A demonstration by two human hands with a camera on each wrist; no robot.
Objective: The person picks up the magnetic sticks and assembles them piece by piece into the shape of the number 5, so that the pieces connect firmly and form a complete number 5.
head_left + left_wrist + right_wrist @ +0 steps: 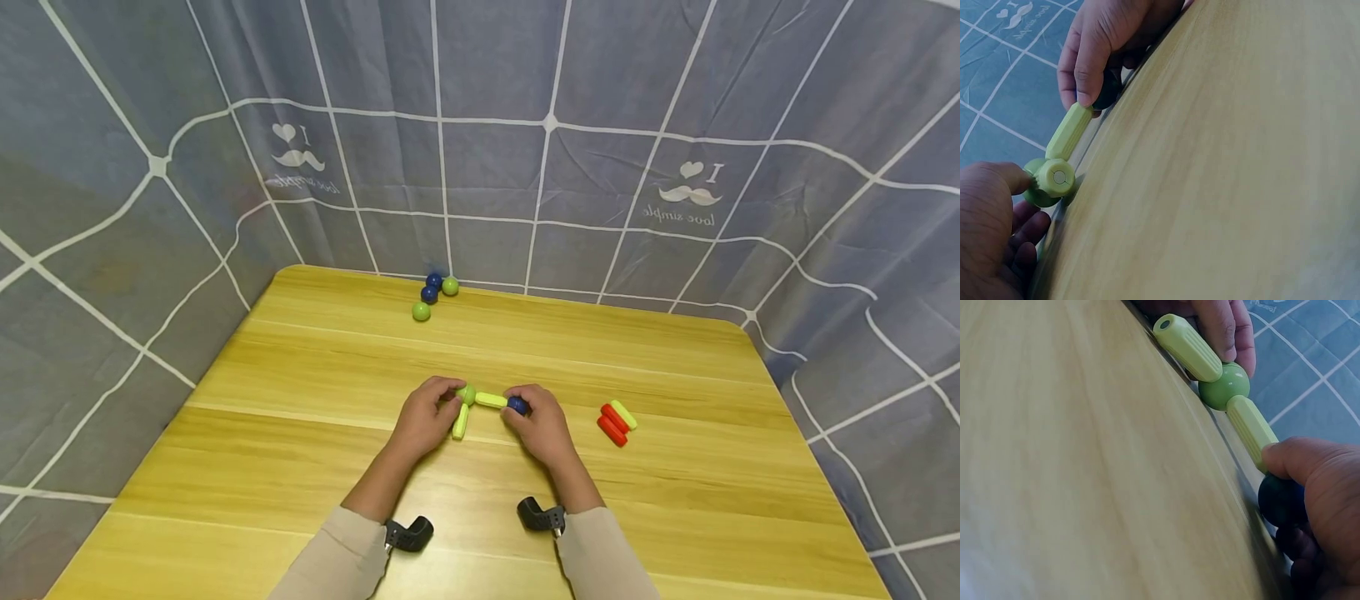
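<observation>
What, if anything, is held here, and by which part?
A ball-and-stick piece: the left hand grips its green ball, the right hand its end with the blue ball.

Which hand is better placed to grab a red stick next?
Probably the right hand, though it grips a blue ball: the red sticks lie to its right, farther from the left hand, which grips a green ball.

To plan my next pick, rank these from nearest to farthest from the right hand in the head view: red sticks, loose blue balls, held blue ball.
1. Held blue ball: in the right hand.
2. Red sticks: to its right.
3. Loose blue balls: well forward, to its left.
</observation>
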